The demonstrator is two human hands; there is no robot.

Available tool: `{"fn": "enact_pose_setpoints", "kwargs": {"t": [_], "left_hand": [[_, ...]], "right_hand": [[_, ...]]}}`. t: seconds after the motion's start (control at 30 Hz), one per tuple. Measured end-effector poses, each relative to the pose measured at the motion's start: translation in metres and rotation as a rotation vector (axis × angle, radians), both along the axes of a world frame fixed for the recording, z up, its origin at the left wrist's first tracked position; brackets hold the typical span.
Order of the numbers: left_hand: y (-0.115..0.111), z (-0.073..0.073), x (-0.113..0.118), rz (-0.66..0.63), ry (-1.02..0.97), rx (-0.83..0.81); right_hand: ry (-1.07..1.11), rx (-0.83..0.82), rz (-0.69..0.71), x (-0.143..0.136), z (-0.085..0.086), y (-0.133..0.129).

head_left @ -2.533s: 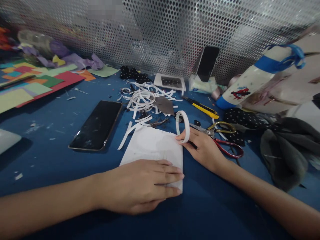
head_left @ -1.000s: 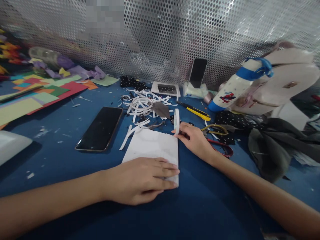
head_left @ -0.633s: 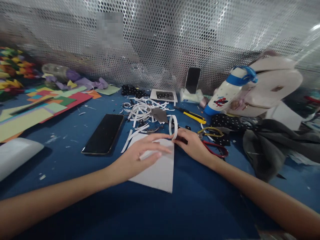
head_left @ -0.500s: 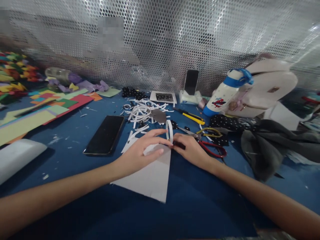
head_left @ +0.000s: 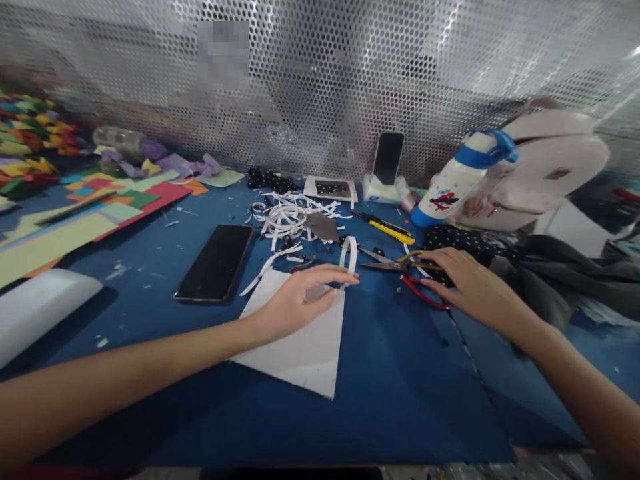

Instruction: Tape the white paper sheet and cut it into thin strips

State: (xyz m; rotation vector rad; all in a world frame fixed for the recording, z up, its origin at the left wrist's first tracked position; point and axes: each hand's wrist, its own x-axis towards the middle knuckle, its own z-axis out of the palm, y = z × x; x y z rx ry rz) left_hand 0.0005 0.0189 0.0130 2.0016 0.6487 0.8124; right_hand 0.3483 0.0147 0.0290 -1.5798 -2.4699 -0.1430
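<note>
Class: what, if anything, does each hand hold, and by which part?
The left hand holds the white ring at its lower edge. The right hand touches the scissors at their handles; whether it grips cannot be told.

The blue tabletop (head_left: 400,387) looks smooth with a dull finish. On it, the white sheet (head_left: 295,367) is matt paper, and the white ring (head_left: 353,257) is smooth and pale (paper or plastic, it is hard to tell). The scissors (head_left: 395,267) have grey metal blades and shiny red and yellow handles. A phone (head_left: 216,263) shows glossy black glass; the curled strips (head_left: 285,217) look papery. Behind rises a silvery, perforated sheet (head_left: 320,87) with a metallic sheen. To the right sit a smooth bottle (head_left: 453,183) and soft, dark cloth (head_left: 585,267).
</note>
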Motion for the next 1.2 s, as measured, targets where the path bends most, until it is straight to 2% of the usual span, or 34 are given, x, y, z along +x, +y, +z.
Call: {"fn": "enact_pose_setpoints", "kwargs": {"t": [0.1, 0.17, 0.23, 0.37, 0.53, 0.67, 0.77, 0.87, 1.07, 1.2], "left_hand": [[0.001, -0.001, 0.000, 0.006, -0.024, -0.029], [0.001, -0.001, 0.000, 0.012, -0.044, -0.036], [0.000, -0.001, 0.000, 0.018, -0.060, -0.038], [-0.002, 0.000, -0.002, 0.027, -0.072, -0.034], [-0.002, -0.001, -0.003, 0.022, -0.089, -0.034], [-0.001, -0.003, -0.003, 0.022, -0.115, -0.044], [0.000, -0.005, -0.003, 0.024, -0.131, -0.053], [0.000, -0.005, -0.003, 0.025, -0.137, -0.056], [-0.001, -0.005, -0.003, 0.027, -0.138, -0.057], [0.000, -0.005, -0.003, 0.023, -0.139, -0.059]], "right_hand": [[-0.045, -0.071, 0.008, 0.030, -0.006, 0.004], [-0.076, -0.107, 0.049, 0.034, -0.006, 0.006], [-0.169, -0.136, 0.056, 0.030, -0.001, 0.009], [-0.378, -0.133, -0.027, 0.011, 0.020, 0.007], [-0.444, -0.100, -0.162, 0.007, 0.035, -0.015], [-0.309, -0.235, -0.236, 0.009, 0.038, -0.045], [-0.225, -0.362, -0.187, -0.001, 0.038, -0.063], [-0.206, -0.381, -0.142, -0.018, 0.037, -0.071], [-0.227, -0.333, -0.028, -0.045, 0.029, -0.059], [-0.245, -0.311, -0.015, -0.052, 0.024, -0.050]]}}
